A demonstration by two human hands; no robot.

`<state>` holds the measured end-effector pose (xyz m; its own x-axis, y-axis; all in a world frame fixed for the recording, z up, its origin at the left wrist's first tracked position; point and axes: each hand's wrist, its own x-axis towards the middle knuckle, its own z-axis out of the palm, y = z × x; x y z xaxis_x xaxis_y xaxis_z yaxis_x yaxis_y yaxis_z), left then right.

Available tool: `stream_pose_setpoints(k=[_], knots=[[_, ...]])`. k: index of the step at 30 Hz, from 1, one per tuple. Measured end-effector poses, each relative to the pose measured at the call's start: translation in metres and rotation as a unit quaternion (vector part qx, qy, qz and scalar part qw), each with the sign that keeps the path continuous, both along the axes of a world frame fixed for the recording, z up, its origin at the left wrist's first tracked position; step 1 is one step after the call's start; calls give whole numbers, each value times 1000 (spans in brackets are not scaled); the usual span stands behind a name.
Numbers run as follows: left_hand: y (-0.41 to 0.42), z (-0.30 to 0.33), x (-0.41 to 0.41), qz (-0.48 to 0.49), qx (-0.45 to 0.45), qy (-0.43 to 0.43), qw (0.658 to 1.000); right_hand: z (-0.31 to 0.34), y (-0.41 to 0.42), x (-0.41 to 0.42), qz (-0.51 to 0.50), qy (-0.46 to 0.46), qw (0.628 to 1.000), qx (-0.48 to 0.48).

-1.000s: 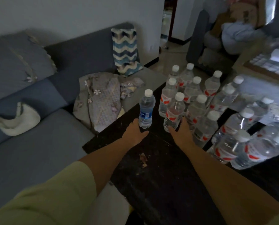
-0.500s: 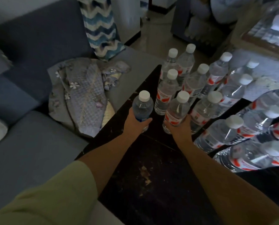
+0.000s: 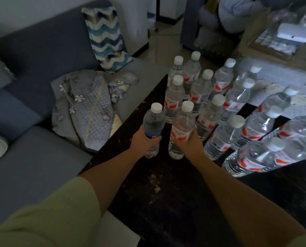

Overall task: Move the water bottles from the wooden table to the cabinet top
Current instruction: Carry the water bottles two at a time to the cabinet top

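Observation:
My left hand (image 3: 146, 139) grips a clear blue-labelled water bottle (image 3: 153, 122) with a white cap around its middle. My right hand (image 3: 189, 143) grips a red-labelled water bottle (image 3: 181, 125) beside it. Both bottles stand upright over the dark wooden table (image 3: 166, 193), close together; whether their bases touch the table is unclear. Behind and to the right stand several more red-labelled bottles (image 3: 202, 90), some reflected in or lying on the glossy surface at the right. The cabinet is out of view.
A grey-blue sofa (image 3: 32, 139) runs along the table's left side, with a quilted flowered cloth (image 3: 88, 107) and a zigzag blanket (image 3: 105, 38) on it. A cluttered surface with boxes (image 3: 277, 38) sits far right. Tiled floor (image 3: 166, 36) lies beyond the table.
Both hands have closed round their bottles, after reaching toward the bases a second ago. The two bottles now stand nearer to me and apart from the cluster. The camera tilted down, then up.

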<state>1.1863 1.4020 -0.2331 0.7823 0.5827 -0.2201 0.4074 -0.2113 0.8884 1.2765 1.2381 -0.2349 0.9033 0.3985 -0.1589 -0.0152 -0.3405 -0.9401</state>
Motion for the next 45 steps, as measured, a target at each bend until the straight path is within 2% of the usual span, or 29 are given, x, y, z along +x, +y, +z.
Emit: stream_pose_setpoints(k=[8,14,22,28,33,36,45], knots=[[-61,5,-50,3,10,22,1000,18,-65,-32,35,-16,998,-42],[-114,20,-71,-19,-10,0,1000,37,-130,-64,64,-9,996,-54],[-161,32,-82,-81,-17,7,997,47,-191,-102,4,5,997,-74],[-192,48,-68,-197,0,-8,980,58,-238,-122,-121,-10,986,-117],[-218,62,-61,-302,16,-19,953,71,-275,-152,-228,-2,965,-132],[-241,70,-58,-369,34,-24,929,78,-297,-179,-295,2,950,-105],[-356,79,-74,-517,30,-33,855,90,-381,-269,-470,3,875,-116]])
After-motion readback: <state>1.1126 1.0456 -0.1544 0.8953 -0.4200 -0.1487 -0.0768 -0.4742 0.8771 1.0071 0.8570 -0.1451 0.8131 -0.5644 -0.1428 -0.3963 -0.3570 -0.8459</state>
